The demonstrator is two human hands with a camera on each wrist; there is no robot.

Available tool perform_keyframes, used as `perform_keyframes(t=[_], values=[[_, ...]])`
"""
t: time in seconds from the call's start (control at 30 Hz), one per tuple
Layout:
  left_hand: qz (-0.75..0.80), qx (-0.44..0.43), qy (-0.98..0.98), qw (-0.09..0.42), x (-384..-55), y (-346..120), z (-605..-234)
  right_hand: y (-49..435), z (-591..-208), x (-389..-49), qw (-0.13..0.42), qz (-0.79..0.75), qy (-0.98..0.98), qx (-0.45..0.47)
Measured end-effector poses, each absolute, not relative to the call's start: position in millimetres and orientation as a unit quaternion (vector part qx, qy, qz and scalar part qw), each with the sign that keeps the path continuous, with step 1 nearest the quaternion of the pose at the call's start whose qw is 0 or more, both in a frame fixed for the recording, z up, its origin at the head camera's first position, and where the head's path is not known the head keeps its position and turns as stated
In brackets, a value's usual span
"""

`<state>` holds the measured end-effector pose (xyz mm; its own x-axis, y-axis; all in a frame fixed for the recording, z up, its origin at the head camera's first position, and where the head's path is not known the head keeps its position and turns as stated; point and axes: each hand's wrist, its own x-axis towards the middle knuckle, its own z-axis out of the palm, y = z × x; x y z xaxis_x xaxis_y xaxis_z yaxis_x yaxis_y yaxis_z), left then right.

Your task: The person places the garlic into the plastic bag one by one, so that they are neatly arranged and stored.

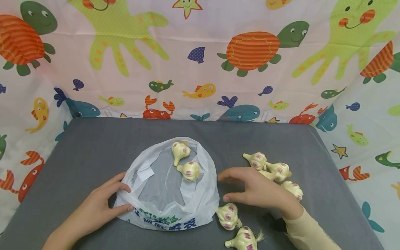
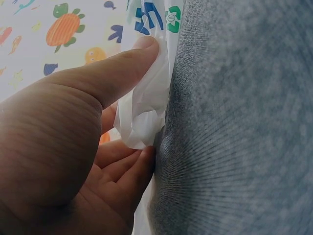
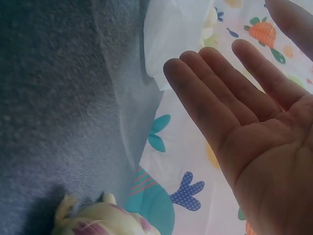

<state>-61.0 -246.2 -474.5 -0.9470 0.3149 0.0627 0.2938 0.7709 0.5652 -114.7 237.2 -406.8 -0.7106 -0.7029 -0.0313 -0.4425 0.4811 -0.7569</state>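
A white plastic bag (image 1: 200, 208) with printed lettering stands with its mouth wide, and two garlic bulbs (image 1: 180, 151) lie inside. At its left side my left hand (image 1: 93, 205) holds the bag, thumb on the outer wall and fingers near the rim. The left wrist view shows the bag's side (image 2: 146, 93) between thumb and fingers. My right hand (image 1: 256, 189) hovers just right of the bag, holding nothing; in the right wrist view its fingers (image 3: 210, 98) are extended. Beneath it, close to the bag, is one garlic bulb (image 1: 228, 216).
Several garlic bulbs (image 1: 279, 171) cluster beyond and beside my right hand, one partly hidden by it. Another garlic bulb (image 1: 245, 239) lies at the front edge of view. The grey tabletop (image 1: 103, 146) is bordered by a sea-animal print curtain (image 1: 131, 83) behind and at both sides.
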Motion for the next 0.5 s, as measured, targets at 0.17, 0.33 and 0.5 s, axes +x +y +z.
perform_keyframes(t=[0.17,0.33,0.5], values=[[0.297,0.161,0.941,0.016,-60,-246,-475,238,-409,-110,0.189,-0.375,0.843,-0.336],[0.300,0.159,0.940,0.021,-61,-247,-475,239,-410,-106,0.203,-0.380,0.836,-0.341],[0.301,0.159,0.940,0.025,-61,-247,-475,240,-412,-101,0.197,-0.381,0.829,-0.359]])
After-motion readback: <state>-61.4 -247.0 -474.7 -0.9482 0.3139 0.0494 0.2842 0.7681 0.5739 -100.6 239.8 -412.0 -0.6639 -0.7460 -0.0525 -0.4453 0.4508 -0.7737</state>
